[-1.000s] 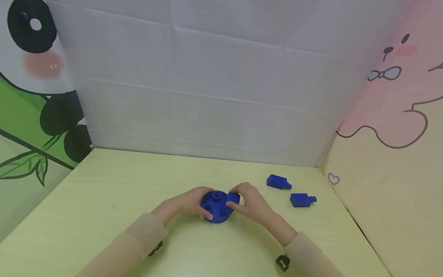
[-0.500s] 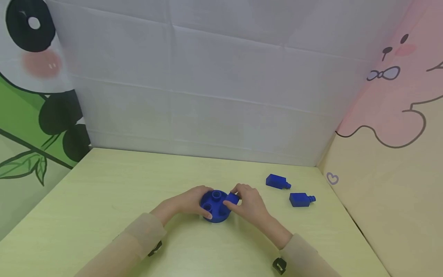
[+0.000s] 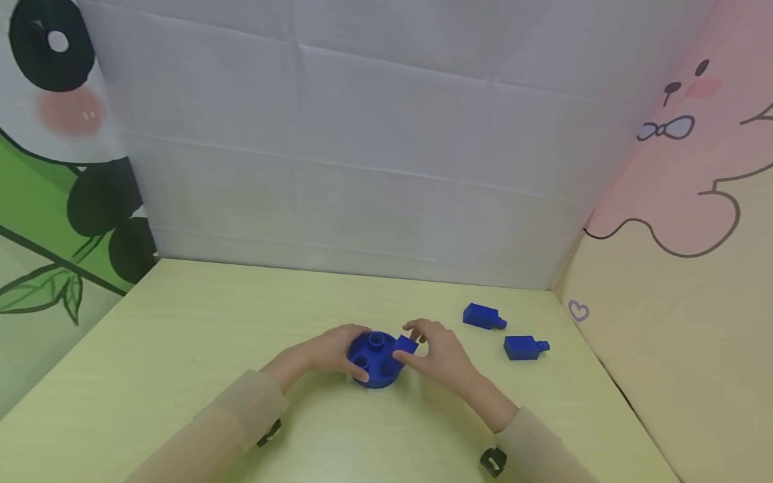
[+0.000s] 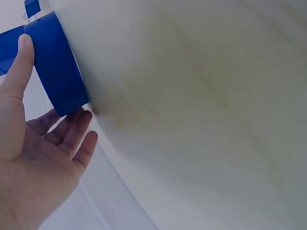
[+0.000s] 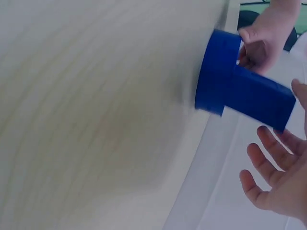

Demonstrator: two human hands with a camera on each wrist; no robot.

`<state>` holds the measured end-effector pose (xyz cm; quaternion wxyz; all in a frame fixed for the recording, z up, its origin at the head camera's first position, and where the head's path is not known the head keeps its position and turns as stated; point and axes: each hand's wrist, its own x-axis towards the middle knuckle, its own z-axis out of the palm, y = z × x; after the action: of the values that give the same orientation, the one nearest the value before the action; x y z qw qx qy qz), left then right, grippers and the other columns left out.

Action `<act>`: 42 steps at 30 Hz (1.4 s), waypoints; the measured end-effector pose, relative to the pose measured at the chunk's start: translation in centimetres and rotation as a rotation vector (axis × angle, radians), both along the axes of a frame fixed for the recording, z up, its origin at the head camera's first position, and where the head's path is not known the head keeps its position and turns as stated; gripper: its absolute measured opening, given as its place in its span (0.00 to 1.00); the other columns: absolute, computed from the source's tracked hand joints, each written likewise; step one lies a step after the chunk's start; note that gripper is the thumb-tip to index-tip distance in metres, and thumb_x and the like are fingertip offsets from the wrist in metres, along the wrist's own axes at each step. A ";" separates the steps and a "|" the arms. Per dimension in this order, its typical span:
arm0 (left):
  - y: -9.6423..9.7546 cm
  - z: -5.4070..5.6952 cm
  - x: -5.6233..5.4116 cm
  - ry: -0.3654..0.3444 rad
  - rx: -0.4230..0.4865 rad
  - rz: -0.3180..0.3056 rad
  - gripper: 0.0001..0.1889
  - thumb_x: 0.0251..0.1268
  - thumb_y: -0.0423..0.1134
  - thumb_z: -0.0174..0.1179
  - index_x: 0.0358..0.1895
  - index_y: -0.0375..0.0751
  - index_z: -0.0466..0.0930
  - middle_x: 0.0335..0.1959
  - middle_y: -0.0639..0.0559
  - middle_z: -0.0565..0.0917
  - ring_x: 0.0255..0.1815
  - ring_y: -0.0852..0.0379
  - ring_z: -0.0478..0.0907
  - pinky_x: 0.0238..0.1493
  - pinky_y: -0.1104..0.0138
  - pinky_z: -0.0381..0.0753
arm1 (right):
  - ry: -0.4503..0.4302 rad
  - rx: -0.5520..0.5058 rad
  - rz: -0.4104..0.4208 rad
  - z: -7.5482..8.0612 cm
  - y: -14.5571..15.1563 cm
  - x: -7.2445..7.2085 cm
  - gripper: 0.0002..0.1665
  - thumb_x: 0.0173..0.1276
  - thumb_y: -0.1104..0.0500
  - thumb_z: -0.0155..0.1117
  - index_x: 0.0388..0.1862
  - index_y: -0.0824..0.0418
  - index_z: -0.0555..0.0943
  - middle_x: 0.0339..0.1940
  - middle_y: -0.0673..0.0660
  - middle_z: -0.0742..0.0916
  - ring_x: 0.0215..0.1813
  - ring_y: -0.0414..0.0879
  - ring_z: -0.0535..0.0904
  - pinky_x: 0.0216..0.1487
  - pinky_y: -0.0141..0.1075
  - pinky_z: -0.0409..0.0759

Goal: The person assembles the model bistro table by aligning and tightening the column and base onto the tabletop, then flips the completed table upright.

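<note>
A round blue base (image 3: 374, 373) with raised tubular sockets lies on the table, its open side up. My left hand (image 3: 329, 350) grips its left rim, thumb in front and fingers behind; the left wrist view shows the thumb (image 4: 21, 62) high on the wall. A blue block (image 3: 404, 346) stands in the base's right side, leaning slightly; its lower end is hidden. My right hand (image 3: 439, 352) is around the block's top with spread fingers. In the right wrist view the thumb sits just off the block's end (image 5: 261, 98), and a fingertip is right at its lower corner.
Two bottle-shaped blue blocks with ridged necks lie to the right, one farther back (image 3: 481, 316) and one nearer (image 3: 522, 348). A white sheet (image 3: 362, 168) hangs behind the pale table (image 3: 272, 302). Cartoon-printed panels (image 3: 670, 322) flank both sides.
The right hand's fingers turned the block slightly, then spread, the index lifting away from it. The left hand keeps the base in place. The loose blocks stay where they were.
</note>
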<state>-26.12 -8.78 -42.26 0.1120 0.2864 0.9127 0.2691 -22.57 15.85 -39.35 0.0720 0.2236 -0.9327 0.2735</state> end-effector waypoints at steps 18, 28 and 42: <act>5.1 1.6 4.8 0.080 0.320 0.269 0.48 0.43 0.62 0.70 0.67 0.40 0.63 0.62 0.45 0.72 0.60 0.46 0.71 0.59 0.51 0.72 | 0.012 0.107 -0.033 -0.4 12.4 -2.2 0.34 0.58 0.49 0.70 0.62 0.56 0.73 0.62 0.59 0.77 0.65 0.60 0.66 0.62 0.60 0.65; 8.5 1.5 6.2 -0.032 0.565 0.496 0.37 0.45 0.57 0.71 0.57 0.43 0.68 0.50 0.48 0.74 0.50 0.50 0.73 0.50 0.57 0.78 | 0.050 0.169 -0.026 -2.5 18.0 -3.8 0.32 0.57 0.55 0.71 0.59 0.64 0.75 0.58 0.64 0.79 0.62 0.65 0.67 0.61 0.61 0.63; 10.1 1.2 6.7 0.055 0.553 0.645 0.24 0.50 0.48 0.71 0.47 0.44 0.71 0.44 0.49 0.74 0.47 0.50 0.72 0.50 0.54 0.75 | 0.018 0.333 -0.011 -3.6 19.9 -5.1 0.25 0.57 0.57 0.70 0.53 0.63 0.79 0.49 0.64 0.82 0.55 0.63 0.71 0.50 0.62 0.71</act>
<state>-19.43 1.33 -41.04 -0.0832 0.0127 0.8518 0.5171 -27.71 35.78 -42.95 0.0439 0.2297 -0.9657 0.1127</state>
